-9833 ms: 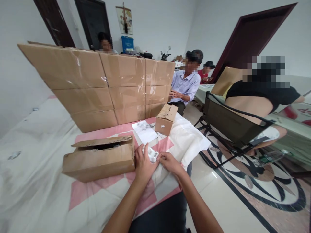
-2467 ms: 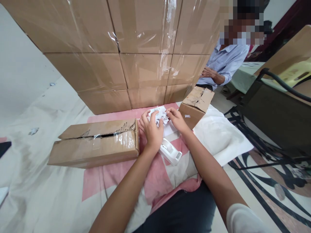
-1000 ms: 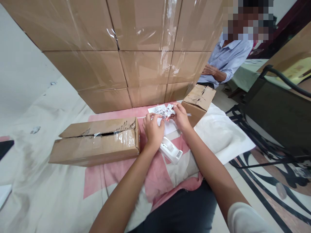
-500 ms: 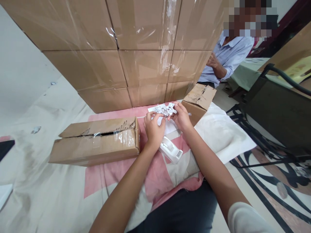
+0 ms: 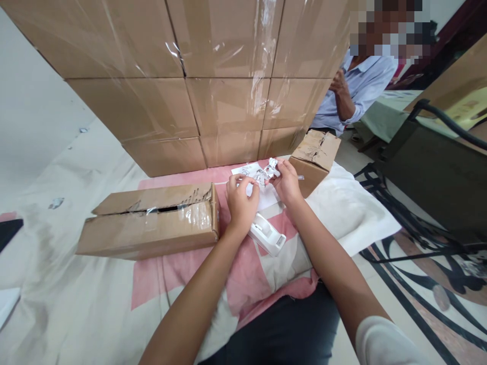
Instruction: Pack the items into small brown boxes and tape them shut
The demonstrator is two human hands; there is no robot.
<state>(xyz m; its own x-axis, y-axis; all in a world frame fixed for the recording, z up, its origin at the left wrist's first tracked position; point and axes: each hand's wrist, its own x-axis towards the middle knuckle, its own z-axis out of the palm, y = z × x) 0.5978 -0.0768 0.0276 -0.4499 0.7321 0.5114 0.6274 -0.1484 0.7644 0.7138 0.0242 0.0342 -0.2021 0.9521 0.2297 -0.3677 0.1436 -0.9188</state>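
Note:
Between my hands is a crumpled, shiny silver-white piece (image 5: pixel 261 176) that looks like foil or film. My left hand (image 5: pixel 242 198) pinches its near left side with thumb and fingers. The fingers of my right hand (image 5: pixel 286 179) are closed on its upper right end. Under it lie white paper sheets (image 5: pixel 268 198) on a pink and white cloth (image 5: pixel 243 276). A white tape dispenser (image 5: pixel 267 234) rests on the cloth just below my left hand, touched by neither hand.
A long cardboard box (image 5: pixel 148 223) lies at the left, and a smaller box (image 5: pixel 314 154) stands at the right. Stacked, wrapped cartons (image 5: pixel 228 106) rise behind. A person in a blue shirt (image 5: pixel 367 83) sits beyond, near a dark chair (image 5: pixel 426 177).
My right hand has moved slightly right, stretching the silver piece apart from my left hand. The small box at the right has shifted a little to the right.

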